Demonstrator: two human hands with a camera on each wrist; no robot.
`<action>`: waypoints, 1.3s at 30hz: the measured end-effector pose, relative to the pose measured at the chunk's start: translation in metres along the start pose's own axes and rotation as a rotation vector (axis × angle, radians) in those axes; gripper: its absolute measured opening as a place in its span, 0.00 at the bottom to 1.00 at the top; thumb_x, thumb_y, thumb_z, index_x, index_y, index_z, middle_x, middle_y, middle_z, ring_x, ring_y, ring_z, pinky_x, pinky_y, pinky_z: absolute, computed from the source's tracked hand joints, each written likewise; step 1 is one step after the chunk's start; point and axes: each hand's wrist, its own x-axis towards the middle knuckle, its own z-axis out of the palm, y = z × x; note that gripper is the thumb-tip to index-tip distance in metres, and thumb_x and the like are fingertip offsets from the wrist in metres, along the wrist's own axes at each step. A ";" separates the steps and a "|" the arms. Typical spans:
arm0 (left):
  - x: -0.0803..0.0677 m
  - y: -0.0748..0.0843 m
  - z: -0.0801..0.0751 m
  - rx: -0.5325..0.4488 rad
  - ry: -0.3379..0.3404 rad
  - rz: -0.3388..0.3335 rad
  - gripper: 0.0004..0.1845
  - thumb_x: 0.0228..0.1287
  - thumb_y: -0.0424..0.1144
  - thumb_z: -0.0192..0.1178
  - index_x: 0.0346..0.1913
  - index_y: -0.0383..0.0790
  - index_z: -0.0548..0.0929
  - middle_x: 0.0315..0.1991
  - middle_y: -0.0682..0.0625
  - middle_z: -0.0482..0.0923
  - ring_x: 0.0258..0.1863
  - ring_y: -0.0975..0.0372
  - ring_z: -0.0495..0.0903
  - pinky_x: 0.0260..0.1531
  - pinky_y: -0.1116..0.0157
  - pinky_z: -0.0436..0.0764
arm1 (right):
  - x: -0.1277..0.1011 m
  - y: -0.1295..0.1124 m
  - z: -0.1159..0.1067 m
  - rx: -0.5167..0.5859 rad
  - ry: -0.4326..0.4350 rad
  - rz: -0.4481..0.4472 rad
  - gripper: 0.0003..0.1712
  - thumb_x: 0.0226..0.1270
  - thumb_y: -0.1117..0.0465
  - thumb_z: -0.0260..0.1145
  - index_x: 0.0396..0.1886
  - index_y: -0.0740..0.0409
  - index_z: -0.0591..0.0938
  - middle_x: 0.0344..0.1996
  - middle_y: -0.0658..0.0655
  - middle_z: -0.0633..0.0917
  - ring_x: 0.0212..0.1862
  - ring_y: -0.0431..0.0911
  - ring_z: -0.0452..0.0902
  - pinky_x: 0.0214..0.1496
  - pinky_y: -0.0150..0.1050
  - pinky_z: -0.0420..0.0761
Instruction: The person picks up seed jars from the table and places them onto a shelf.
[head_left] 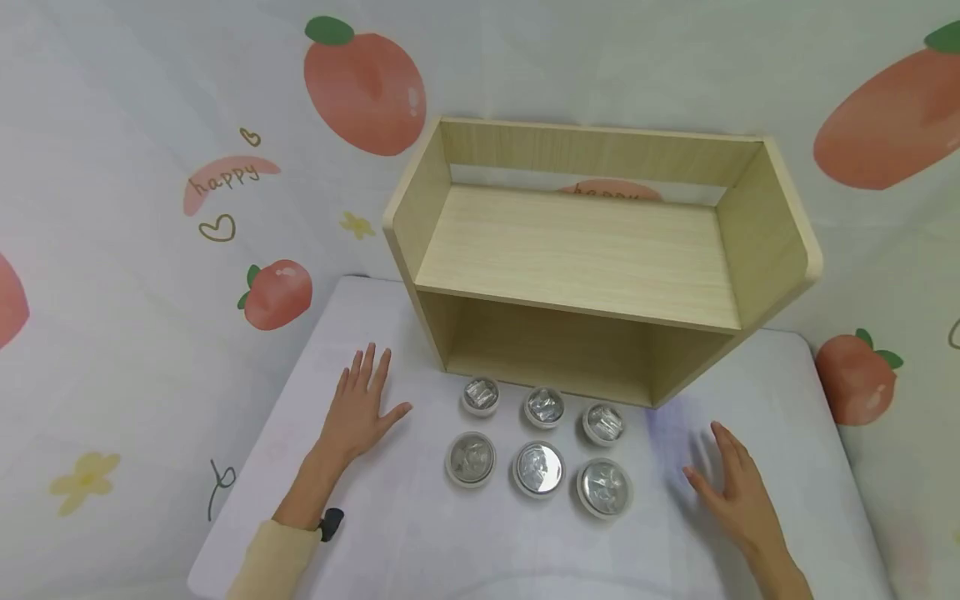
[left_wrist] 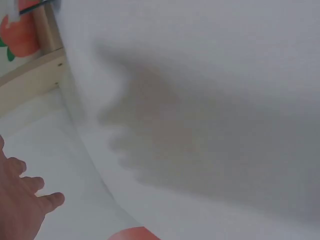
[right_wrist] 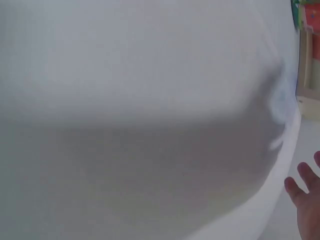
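My left hand [head_left: 354, 421] is on the left side of the white table, fingers spread and straight, holding nothing. On the right, my right hand [head_left: 738, 500] has its thumb apart from relaxed fingers and is empty. Between the hands several round containers with shiny silvery tops stand in two rows. The front row has a left container [head_left: 471, 459], a middle one [head_left: 538, 469] and a right one [head_left: 604, 488]. Smaller ones form the back row: left [head_left: 481, 396], middle [head_left: 544, 407] and right [head_left: 603, 424]. Both wrist views show fingers [left_wrist: 47, 202] [right_wrist: 305, 180] at the edge.
A light wooden two-tier shelf [head_left: 577, 258] stands behind the containers, near the back of the table [head_left: 405, 533]. Its upper board and lower compartment face me. A white cloth [head_left: 135, 350] printed with fruit surrounds the table. A black device [head_left: 331, 524] sits at my left wrist.
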 end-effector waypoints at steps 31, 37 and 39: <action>0.050 0.028 -0.080 -0.225 0.140 0.177 0.58 0.55 0.51 0.71 0.81 0.48 0.43 0.80 0.46 0.42 0.72 0.43 0.59 0.59 0.41 0.72 | -0.028 -0.045 0.041 0.347 -0.043 -0.047 0.54 0.47 0.77 0.74 0.76 0.63 0.60 0.62 0.72 0.73 0.64 0.43 0.71 0.59 0.25 0.71; 0.059 0.032 -0.090 -0.287 0.230 0.253 0.52 0.61 0.59 0.63 0.80 0.46 0.47 0.80 0.45 0.46 0.72 0.44 0.60 0.57 0.40 0.73 | -0.034 -0.050 0.049 0.410 -0.047 -0.015 0.53 0.48 0.77 0.74 0.75 0.66 0.60 0.63 0.71 0.74 0.64 0.42 0.72 0.58 0.26 0.73; 0.063 0.033 -0.093 -0.313 0.261 0.274 0.50 0.64 0.65 0.57 0.80 0.44 0.49 0.79 0.44 0.48 0.73 0.45 0.60 0.58 0.40 0.72 | -0.035 -0.052 0.053 0.430 -0.038 -0.041 0.53 0.47 0.79 0.74 0.74 0.68 0.60 0.62 0.72 0.74 0.63 0.41 0.72 0.58 0.26 0.73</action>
